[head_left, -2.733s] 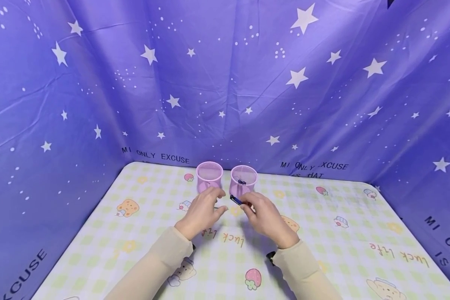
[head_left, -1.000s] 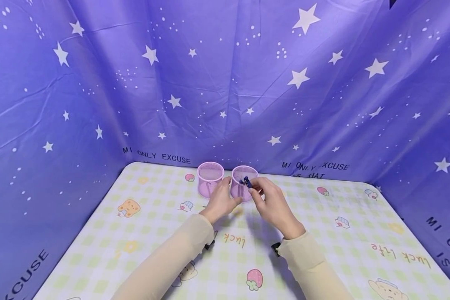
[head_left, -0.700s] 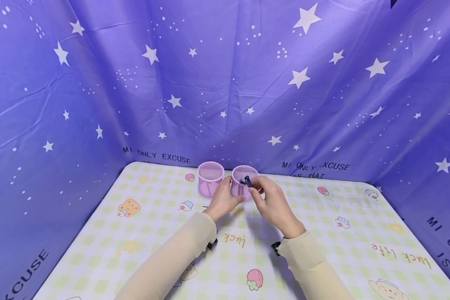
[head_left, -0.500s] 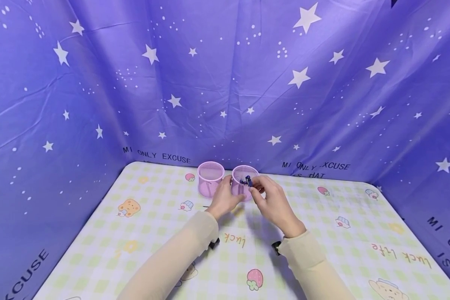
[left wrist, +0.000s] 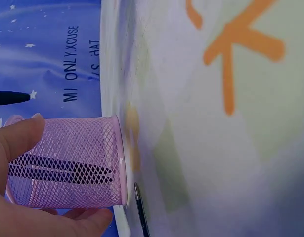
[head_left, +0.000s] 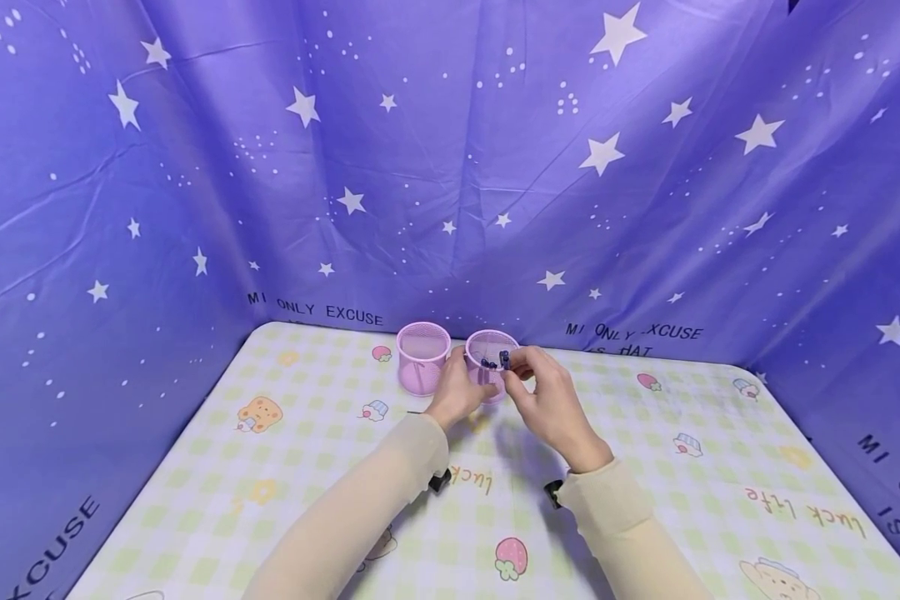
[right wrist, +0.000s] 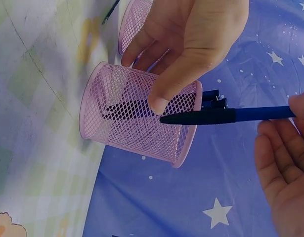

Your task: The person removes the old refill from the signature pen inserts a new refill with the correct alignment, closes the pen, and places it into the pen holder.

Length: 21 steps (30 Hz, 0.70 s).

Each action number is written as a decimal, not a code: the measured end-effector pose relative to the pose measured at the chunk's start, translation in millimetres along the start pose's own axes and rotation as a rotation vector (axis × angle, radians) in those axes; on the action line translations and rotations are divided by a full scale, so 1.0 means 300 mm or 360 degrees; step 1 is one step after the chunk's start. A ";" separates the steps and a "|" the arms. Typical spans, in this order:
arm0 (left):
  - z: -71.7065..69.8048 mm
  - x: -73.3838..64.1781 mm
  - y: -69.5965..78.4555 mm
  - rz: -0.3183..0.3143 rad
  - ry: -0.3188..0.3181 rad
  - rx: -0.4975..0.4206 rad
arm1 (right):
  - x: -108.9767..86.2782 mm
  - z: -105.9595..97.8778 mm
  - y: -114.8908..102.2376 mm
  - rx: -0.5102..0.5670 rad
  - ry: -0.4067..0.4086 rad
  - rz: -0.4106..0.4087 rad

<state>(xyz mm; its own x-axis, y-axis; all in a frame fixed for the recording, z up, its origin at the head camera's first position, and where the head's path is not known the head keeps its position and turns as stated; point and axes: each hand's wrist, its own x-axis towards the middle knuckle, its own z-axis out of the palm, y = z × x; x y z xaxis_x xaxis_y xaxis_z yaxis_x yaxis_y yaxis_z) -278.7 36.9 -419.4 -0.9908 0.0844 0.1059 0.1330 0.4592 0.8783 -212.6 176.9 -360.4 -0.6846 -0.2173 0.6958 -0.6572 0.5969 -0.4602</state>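
Note:
My left hand grips the right-hand pink mesh pen cup, with thumb and fingers on opposite sides of its wall. Inside that cup stand dark pens, their blue-black ends poking out past the rim. My right hand pinches a blue pen by one end at the cup's mouth. The dark tip of this pen overlaps the cup's rim and wall in the right wrist view. Left of my left hand, partly hidden by it, another pen lies on the tablecloth.
A second pink mesh cup stands left of the gripped one. Both are near the table's back edge, in front of a purple star-printed curtain. A checked tablecloth with printed pictures covers the table.
My left hand has moved from the table in front of the left cup to the right cup and now holds it. My right hand has raised the blue pen and turned it over that cup.

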 end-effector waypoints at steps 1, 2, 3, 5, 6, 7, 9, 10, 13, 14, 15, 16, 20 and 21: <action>0.002 0.002 0.000 -0.0011 0.0002 -0.0012 | 0.000 0.000 0.001 0.0002 0.0019 -0.0008; 0.003 0.004 0.001 -0.0019 0.0002 -0.0020 | 0.001 0.000 0.002 0.0000 0.0042 -0.0016; 0.004 0.006 0.001 -0.0022 0.0007 -0.0026 | 0.001 0.000 0.003 0.0005 0.0067 -0.0023; 0.005 0.009 0.002 -0.0031 0.0009 -0.0063 | 0.003 0.000 0.005 0.0019 0.0113 -0.0029; 0.005 0.010 0.003 -0.0035 0.0010 -0.0098 | 0.004 -0.001 0.005 0.0026 0.0134 -0.0033; 0.004 0.011 0.004 -0.0039 0.0009 -0.0134 | 0.006 -0.001 0.006 0.0026 0.0154 -0.0037; 0.004 0.013 0.004 -0.0055 0.0006 -0.0195 | 0.008 -0.001 0.008 0.0039 0.0190 -0.0039; 0.004 0.014 0.004 -0.0066 0.0001 -0.0226 | 0.009 -0.001 0.009 0.0047 0.0205 -0.0037; 0.007 0.017 0.001 -0.0065 -0.0003 -0.0243 | 0.011 0.001 0.015 0.0057 0.0256 -0.0043; 0.008 0.018 0.001 -0.0063 -0.0006 -0.0235 | 0.011 0.002 0.017 0.0064 0.0272 -0.0047; 0.010 0.020 -0.001 -0.0054 -0.0006 -0.0228 | 0.012 0.003 0.018 0.0075 0.0286 -0.0047; 0.011 0.021 -0.002 -0.0041 -0.0006 -0.0222 | 0.012 0.005 0.021 0.0073 0.0302 -0.0053; 0.013 0.025 -0.004 -0.0023 -0.0008 -0.0245 | 0.015 0.009 0.024 0.0076 0.0357 -0.0068; 0.013 0.025 -0.003 -0.0019 -0.0010 -0.0253 | 0.015 0.009 0.024 0.0078 0.0369 -0.0066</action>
<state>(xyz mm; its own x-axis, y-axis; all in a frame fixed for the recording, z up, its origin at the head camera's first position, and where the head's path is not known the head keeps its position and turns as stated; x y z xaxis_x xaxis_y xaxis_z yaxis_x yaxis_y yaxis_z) -286.2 40.6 -421.3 -0.9921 0.0856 0.0922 0.1147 0.3144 0.9423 -221.3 178.1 -362.0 -0.5696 -0.0545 0.8201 -0.7018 0.5517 -0.4507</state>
